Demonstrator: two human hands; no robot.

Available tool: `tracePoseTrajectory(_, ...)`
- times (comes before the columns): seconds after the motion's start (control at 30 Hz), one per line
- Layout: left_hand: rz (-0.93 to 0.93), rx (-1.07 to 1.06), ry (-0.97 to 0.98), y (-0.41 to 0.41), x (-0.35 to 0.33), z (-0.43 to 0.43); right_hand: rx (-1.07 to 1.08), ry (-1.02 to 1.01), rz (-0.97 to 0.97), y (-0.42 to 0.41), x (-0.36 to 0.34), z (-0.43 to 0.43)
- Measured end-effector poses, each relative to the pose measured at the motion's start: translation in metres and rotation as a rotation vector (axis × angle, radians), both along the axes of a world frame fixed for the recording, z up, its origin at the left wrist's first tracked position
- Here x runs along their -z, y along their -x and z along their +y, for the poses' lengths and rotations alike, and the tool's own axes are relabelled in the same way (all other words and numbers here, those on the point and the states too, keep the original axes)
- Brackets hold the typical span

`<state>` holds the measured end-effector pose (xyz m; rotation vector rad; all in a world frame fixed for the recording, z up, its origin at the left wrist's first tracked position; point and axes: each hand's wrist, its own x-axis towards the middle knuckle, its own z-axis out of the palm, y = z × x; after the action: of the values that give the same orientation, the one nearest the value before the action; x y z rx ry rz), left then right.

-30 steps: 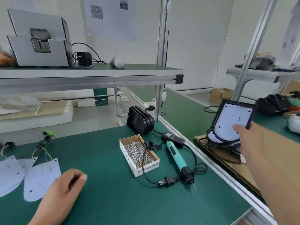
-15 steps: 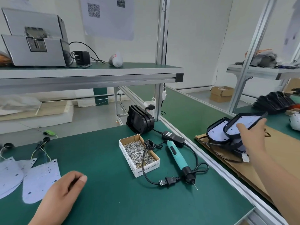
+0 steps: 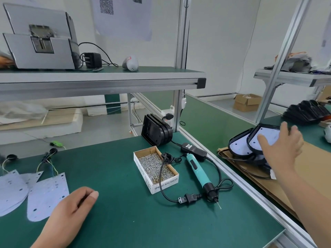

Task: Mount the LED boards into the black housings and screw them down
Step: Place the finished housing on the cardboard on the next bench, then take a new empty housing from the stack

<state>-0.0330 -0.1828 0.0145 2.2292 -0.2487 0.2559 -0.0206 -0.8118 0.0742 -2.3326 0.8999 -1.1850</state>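
Loose LED boards lie just left of the loosely curled, empty left hand; the right hand, fingers straight, touches a filled housing.

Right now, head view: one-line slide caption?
Right hand on a fitted housing atop the stack; left hand beside loose LED boards; screwdriver and screw box lie between.

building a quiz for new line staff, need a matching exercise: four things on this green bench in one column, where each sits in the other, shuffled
Things
1. box of screws
2. teal screwdriver
3. loose LED boards
4. stacked black housings

Places
A. far left, beside the left hand
B. on edge at the back, by the post
C. middle of the green bench
D. right of the box, bit toward the near edge

Pairs: 1-C, 2-D, 3-A, 4-B
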Motion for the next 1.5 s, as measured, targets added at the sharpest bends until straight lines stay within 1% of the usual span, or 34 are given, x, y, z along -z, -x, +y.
tracePoseTrajectory(0.13, 0.003, 0.001, -0.013, -0.002, 0.002, 0.002, -0.088, 0.084, -0.004, 0.004, 0.001, 0.022)
tracePoseTrajectory(0.27, 0.010, 0.002, -0.015, -0.005, 0.006, 0.003, -0.159, 0.179, -0.073, -0.002, 0.002, 0.038)
tracePoseTrajectory(0.37, 0.026, -0.009, -0.007, -0.007, 0.009, 0.003, -0.259, 0.253, -0.097, -0.014, 0.006, 0.058)
tracePoseTrajectory(0.5, 0.026, -0.020, -0.004, -0.008, 0.014, 0.004, -0.402, 0.256, -0.069, -0.037, 0.016, 0.101)
tracePoseTrajectory(0.6, 0.024, -0.017, 0.008, -0.009, 0.016, 0.004, -0.542, 0.244, 0.016, -0.057, 0.022, 0.139)
tracePoseTrajectory(0.73, 0.029, -0.015, 0.029, -0.010, 0.016, 0.004, -0.722, 0.354, 0.157, -0.094, 0.020, 0.192)
tracePoseTrajectory(0.83, 0.025, -0.009, 0.050, -0.011, 0.017, 0.004, -0.802, 0.473, 0.312, -0.126, 0.011, 0.226)
tracePoseTrajectory(0.93, 0.023, -0.008, 0.069, -0.012, 0.018, 0.005, -0.811, 0.646, 0.481, -0.156, -0.001, 0.251)
tracePoseTrajectory(1.03, 0.023, -0.008, 0.077, -0.012, 0.017, 0.005, -0.736, 0.819, 0.672, -0.178, -0.008, 0.265)
tracePoseTrajectory(1.13, 0.025, -0.005, 0.093, -0.012, 0.019, 0.005, -0.661, 0.861, 0.822, -0.191, -0.014, 0.271)
tracePoseTrajectory(1.2, 0.022, -0.004, 0.096, -0.013, 0.020, 0.006, -0.623, 0.884, 0.879, -0.192, -0.017, 0.274)
tracePoseTrajectory(1.3, 0.017, -0.001, 0.092, -0.014, 0.022, 0.006, -0.627, 0.907, 0.905, -0.190, -0.016, 0.278)
tracePoseTrajectory(1.5, 0.014, -0.005, 0.089, -0.015, 0.022, 0.006, -0.690, 0.859, 0.774, -0.186, -0.006, 0.272)
